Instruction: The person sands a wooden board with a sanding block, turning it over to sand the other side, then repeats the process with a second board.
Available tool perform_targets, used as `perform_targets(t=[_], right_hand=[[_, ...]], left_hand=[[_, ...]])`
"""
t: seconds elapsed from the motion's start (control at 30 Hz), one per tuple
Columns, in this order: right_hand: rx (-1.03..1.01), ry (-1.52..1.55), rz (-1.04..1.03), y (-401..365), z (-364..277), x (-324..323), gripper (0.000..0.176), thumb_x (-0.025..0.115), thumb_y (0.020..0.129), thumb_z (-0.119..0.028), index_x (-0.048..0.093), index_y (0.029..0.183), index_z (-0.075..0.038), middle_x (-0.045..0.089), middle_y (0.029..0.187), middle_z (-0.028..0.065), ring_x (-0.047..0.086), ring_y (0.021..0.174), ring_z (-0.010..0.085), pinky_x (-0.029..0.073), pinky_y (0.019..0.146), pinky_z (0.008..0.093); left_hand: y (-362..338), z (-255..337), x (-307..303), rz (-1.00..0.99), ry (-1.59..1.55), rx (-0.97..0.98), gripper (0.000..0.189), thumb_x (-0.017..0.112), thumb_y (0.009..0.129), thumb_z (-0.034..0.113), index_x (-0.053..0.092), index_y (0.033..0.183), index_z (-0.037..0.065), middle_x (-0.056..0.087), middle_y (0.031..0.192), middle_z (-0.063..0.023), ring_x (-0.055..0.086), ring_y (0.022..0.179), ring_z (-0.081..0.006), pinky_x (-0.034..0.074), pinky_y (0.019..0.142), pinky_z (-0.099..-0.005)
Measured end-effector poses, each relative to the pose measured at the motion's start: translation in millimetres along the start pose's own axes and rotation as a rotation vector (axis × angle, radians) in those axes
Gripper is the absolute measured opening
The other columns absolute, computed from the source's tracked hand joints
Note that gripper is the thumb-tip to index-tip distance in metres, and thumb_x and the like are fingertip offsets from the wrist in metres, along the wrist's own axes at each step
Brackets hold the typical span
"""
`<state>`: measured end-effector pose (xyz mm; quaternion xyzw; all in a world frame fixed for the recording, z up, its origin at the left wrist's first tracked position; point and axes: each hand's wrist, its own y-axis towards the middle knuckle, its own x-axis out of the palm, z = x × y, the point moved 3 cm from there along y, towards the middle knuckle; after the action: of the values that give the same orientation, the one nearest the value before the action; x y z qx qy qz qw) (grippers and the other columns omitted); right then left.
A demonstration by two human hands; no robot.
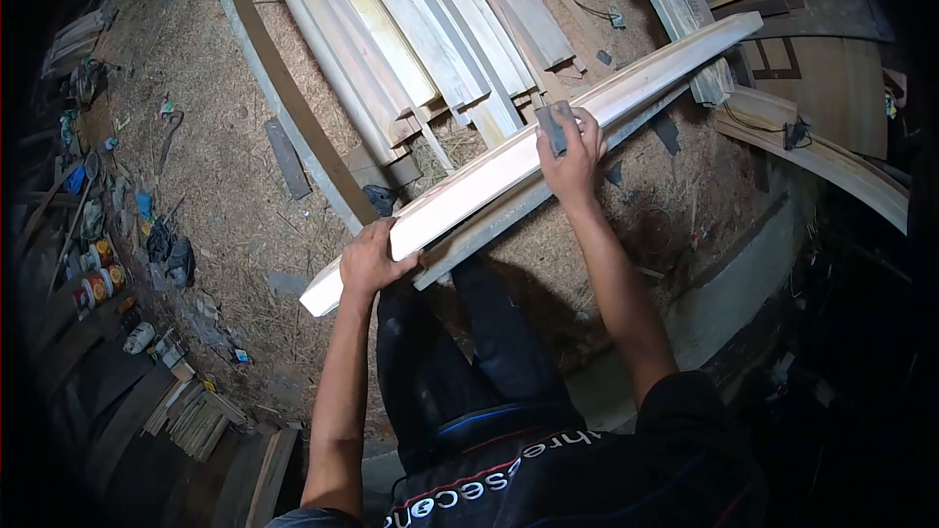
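Observation:
A long pale wooden plank (pixel 469 191) with a grooved edge lies slantwise before me, from lower left to upper right. Near its lower left end, my left hand (pixel 366 260) is wrapped over it, thumb along the near side. My right hand (pixel 571 164) grips a small grey sanding block (pixel 554 127) and rests it on the plank right of the middle. Beneath the near edge runs a second, greyer board (pixel 489 235), partly hidden by the plank. The sanding block's underside is out of sight.
Several planed boards (pixel 411 29) lie side by side beyond the plank. A long narrow beam (pixel 284 88) runs away on the left. Sawdust (pixel 215 137) covers the floor. Paint cans (pixel 98 288) and scrap wood (pixel 196 416) are at left; stacked planks (pixel 675 0) support the far right end.

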<state>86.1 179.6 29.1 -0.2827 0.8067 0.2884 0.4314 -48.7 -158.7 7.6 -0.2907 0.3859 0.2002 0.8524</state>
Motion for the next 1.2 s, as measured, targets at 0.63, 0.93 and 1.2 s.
perform_targets(t=[0.63,0.93,1.2], right_hand=[[0.026,0.056,0.149,1,17,-10,0.041,0.076,0.080,-0.019,0.067,0.119,-0.010,0.049,0.127,0.0139,0.047,0.116,0.0340,0.035,0.097,0.0483],[0.023,0.186,0.011,-53,-18,-3,0.039,0.075,0.083,-0.021,0.070,0.120,-0.015,0.051,0.129,0.0138,0.048,0.116,0.0343,0.036,0.095,0.0482],[0.092,0.119,0.320,2,30,-16,0.035,0.073,0.084,-0.017,0.069,0.119,-0.011,0.051,0.126,0.0160,0.049,0.113,0.0359,0.037,0.095,0.0509]], left_hand=[[57,80,28,0.109,0.003,0.063,0.069,0.081,0.075,0.047,0.060,0.125,0.006,0.068,0.113,-0.0162,0.065,0.106,-0.0357,0.050,0.092,-0.0462],[88,120,39,0.153,0.051,0.026,0.066,0.081,0.071,0.051,0.064,0.118,0.008,0.071,0.092,-0.0149,0.070,0.083,-0.0350,0.056,0.073,-0.0450],[88,118,40,0.068,0.091,-0.033,0.070,0.078,0.073,0.056,0.063,0.120,0.006,0.071,0.099,-0.0168,0.069,0.091,-0.0350,0.055,0.082,-0.0441]])
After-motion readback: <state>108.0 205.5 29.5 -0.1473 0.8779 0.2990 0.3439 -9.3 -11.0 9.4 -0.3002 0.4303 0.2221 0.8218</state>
